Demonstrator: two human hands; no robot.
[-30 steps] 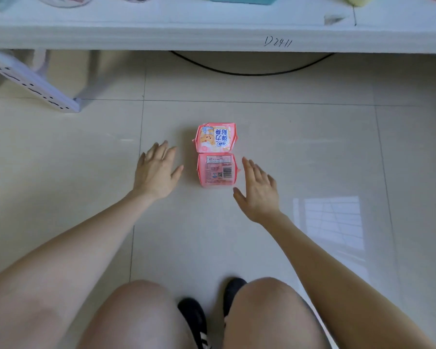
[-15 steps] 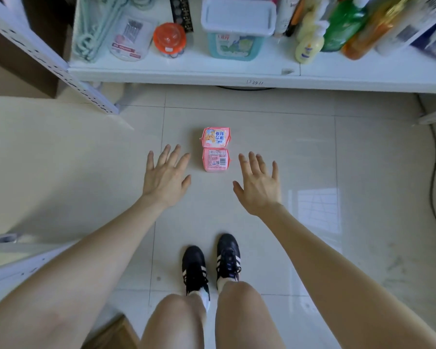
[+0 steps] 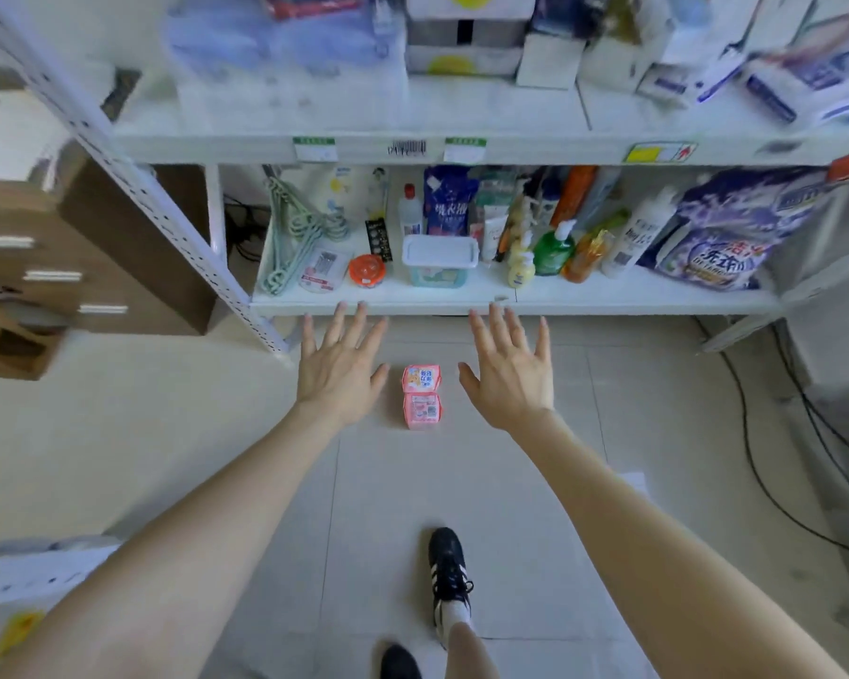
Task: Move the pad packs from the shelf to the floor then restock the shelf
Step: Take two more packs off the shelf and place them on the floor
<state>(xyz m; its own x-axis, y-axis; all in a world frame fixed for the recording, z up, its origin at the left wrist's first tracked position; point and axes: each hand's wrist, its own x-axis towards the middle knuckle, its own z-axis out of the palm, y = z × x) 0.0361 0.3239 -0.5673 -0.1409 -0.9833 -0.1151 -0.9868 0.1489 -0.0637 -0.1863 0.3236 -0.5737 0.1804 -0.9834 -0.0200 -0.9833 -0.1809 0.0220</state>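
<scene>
Left hand (image 3: pixel 337 372), right hand (image 3: pixel 508 379) empty, fingers spread. Risk: black shoe (image 3: pixel 449 570) stepping forward could kick the pink plastic pad packs (image 3: pixel 422 395).

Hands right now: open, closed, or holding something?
Left hand: open, holding nothing.
Right hand: open, holding nothing.

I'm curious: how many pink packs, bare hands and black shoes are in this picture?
Pink pad packs: 2, the far pack and the near pack, touching each other on the floor
Bare hands: 2, the left hand and the right hand, both spread and holding nothing
Black shoes: 2, the forward shoe and the rear shoe
Total: 6
</scene>
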